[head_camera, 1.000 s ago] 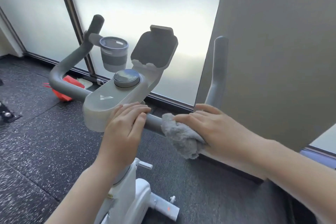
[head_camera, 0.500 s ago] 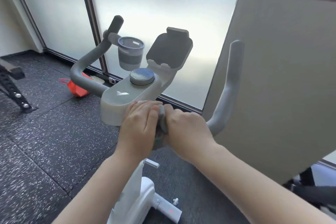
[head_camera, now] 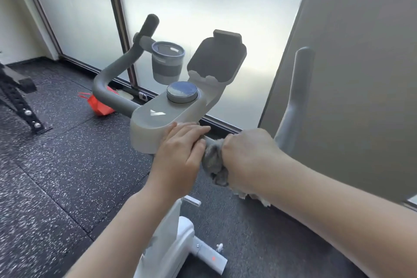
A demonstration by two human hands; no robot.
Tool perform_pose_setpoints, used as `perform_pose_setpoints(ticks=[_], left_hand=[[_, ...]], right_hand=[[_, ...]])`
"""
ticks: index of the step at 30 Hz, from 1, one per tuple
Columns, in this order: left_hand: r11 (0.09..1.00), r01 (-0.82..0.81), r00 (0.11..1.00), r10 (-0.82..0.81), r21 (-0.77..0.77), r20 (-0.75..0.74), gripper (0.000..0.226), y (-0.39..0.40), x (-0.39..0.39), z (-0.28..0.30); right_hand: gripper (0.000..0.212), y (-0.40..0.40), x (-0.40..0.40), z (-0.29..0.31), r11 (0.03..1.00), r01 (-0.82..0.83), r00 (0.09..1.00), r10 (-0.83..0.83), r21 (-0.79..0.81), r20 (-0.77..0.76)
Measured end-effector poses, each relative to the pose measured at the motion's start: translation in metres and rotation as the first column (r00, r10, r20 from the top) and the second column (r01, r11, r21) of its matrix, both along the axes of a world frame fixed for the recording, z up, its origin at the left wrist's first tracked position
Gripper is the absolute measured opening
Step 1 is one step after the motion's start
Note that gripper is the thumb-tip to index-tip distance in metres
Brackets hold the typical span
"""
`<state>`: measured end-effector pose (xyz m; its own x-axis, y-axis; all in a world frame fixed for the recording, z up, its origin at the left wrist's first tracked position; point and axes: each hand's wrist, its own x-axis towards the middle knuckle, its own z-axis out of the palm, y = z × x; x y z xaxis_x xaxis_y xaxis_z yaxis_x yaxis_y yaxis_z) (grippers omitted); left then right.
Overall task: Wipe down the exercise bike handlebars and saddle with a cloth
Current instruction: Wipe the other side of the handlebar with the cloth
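Note:
The exercise bike's grey handlebar has a left arm point(head_camera: 112, 83) curving up to a dark grip and a right arm point(head_camera: 293, 101) rising in front of a beige panel. My left hand point(head_camera: 180, 153) rests flat on the rear edge of the light grey centre console point(head_camera: 158, 119). Wrapped around the bar just right of the console is a grey fluffy cloth point(head_camera: 214, 160), with my right hand point(head_camera: 248, 158) closed over it. The saddle is out of view.
A cup holder point(head_camera: 168, 61), a phone cradle point(head_camera: 216, 56) and a round dial point(head_camera: 182, 92) sit on the console. Frosted glass panels stand behind. A red bag point(head_camera: 99, 104) and a black rack leg point(head_camera: 20, 101) lie on the speckled floor to the left.
My right hand slid the cloth left along the bar against my left hand, then back a little to the right. The view has shifted, so the bike sits further right.

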<state>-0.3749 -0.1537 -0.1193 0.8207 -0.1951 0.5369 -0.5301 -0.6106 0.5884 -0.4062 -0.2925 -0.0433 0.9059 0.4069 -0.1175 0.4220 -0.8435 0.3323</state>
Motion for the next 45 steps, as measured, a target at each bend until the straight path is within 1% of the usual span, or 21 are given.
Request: perform_pose_setpoints(ticks=[2, 3, 5, 6, 8, 10, 11, 13, 15, 17, 19, 22, 24, 26, 28, 32, 36, 39, 41, 43, 45], left_hand=[[0.999, 0.008, 1.0, -0.008, -0.048, -0.001, 0.049, 0.001, 0.0, 0.001], [0.997, 0.009, 1.0, -0.009, -0.076, -0.007, 0.046, 0.001, 0.0, 0.002], [0.995, 0.001, 1.0, -0.003, -0.105, -0.025, 0.039, 0.001, -0.001, 0.003], [0.995, -0.004, 1.0, 0.001, -0.103, -0.028, 0.038, 0.0, -0.002, 0.003], [0.997, -0.002, 1.0, 0.0, -0.075, -0.019, 0.042, 0.0, -0.005, 0.003], [0.999, -0.005, 1.0, 0.003, -0.049, -0.027, 0.044, 0.0, -0.007, 0.003], [0.999, -0.011, 0.999, 0.009, -0.044, -0.036, 0.042, 0.0, -0.007, 0.003], [0.999, -0.016, 0.999, 0.014, -0.04, -0.044, 0.039, 0.0, -0.006, 0.003], [0.999, -0.005, 0.999, 0.004, -0.031, -0.045, 0.039, 0.0, -0.007, 0.003], [1.0, 0.008, 0.999, -0.009, -0.025, -0.048, 0.041, 0.001, -0.007, 0.004], [1.0, 0.015, 0.998, -0.016, -0.025, -0.054, 0.043, 0.002, -0.006, 0.003], [0.998, 0.007, 0.999, -0.009, -0.058, -0.044, 0.051, 0.001, -0.006, 0.001], [0.995, 0.003, 0.999, -0.008, -0.098, -0.052, 0.055, -0.001, -0.005, 0.0], [0.989, -0.006, 0.998, -0.003, -0.147, -0.059, 0.057, -0.002, -0.005, 0.0], [0.975, -0.018, 0.997, 0.002, -0.219, -0.074, 0.056, -0.003, -0.005, 0.002], [0.984, -0.012, 1.0, 0.007, -0.175, -0.03, 0.053, -0.004, -0.009, 0.003], [0.988, 0.009, 1.0, -0.013, -0.153, -0.025, 0.054, -0.002, -0.008, 0.002], [0.991, 0.01, 1.0, -0.013, -0.13, -0.019, 0.054, -0.002, -0.008, 0.001], [0.992, 0.012, 0.999, -0.016, -0.127, -0.032, 0.054, -0.002, -0.008, 0.001], [0.992, 0.01, 0.999, -0.014, -0.124, -0.036, 0.055, -0.001, -0.007, 0.001], [0.993, -0.004, 0.999, 0.0, -0.115, -0.032, 0.055, -0.002, -0.007, 0.0]], right_hand=[[0.021, 0.015, 0.018, 0.001, 0.995, 0.048, 0.999, -0.048, 0.084, -0.013], [0.023, 0.019, 0.024, -0.001, 0.976, 0.1, 0.994, -0.09, 0.191, -0.06], [0.015, 0.019, 0.03, -0.01, 0.87, 0.222, 0.971, -0.155, 0.44, -0.184], [0.017, 0.016, 0.028, -0.014, 0.836, 0.23, 0.971, -0.165, 0.498, -0.172], [0.029, 0.008, 0.014, -0.024, 0.864, 0.14, 0.986, -0.167, 0.484, 0.014], [0.041, -0.005, -0.003, -0.033, 0.919, -0.012, 0.972, -0.082, 0.394, 0.221], [0.052, -0.015, -0.008, -0.035, 0.934, -0.061, 0.966, -0.034, 0.353, 0.256], [0.074, -0.039, -0.015, -0.027, 0.96, -0.109, 0.981, 0.062, 0.26, 0.182], [0.08, -0.064, -0.013, -0.011, 0.968, -0.095, 0.995, 0.093, 0.234, 0.018], [0.065, -0.069, -0.009, 0.002, 0.967, -0.055, 0.992, 0.081, 0.247, -0.095], [0.041, -0.053, -0.009, 0.004, 0.978, -0.047, 0.997, 0.058, 0.201, -0.049], [0.027, -0.017, -0.014, -0.008, 0.972, 0.084, 0.994, -0.097, 0.22, 0.048], [0.016, 0.006, -0.009, -0.015, 0.967, 0.108, 0.988, -0.13, 0.232, 0.081], [0.032, 0.023, 0.011, -0.019, 0.971, 0.053, 0.99, -0.081, 0.232, 0.112], [0.041, 0.033, 0.025, -0.022, 0.949, 0.026, 0.989, -0.069, 0.314, 0.127], [0.032, 0.015, 0.014, -0.039, 0.916, -0.017, 0.971, -0.08, 0.4, 0.224], [0.042, -0.037, -0.007, -0.028, 0.926, -0.097, 0.989, 0.048, 0.364, 0.143], [0.055, -0.071, -0.011, 0.002, 0.92, -0.134, 0.978, 0.182, 0.368, -0.099], [0.047, -0.068, -0.01, 0.009, 0.94, -0.091, 0.979, 0.145, 0.328, -0.142], [0.031, -0.043, -0.007, 0.002, 0.96, -0.051, 0.999, 0.053, 0.275, 0.001], [0.026, -0.011, -0.004, -0.01, 0.938, 0.061, 0.991, -0.097, 0.341, 0.088]])
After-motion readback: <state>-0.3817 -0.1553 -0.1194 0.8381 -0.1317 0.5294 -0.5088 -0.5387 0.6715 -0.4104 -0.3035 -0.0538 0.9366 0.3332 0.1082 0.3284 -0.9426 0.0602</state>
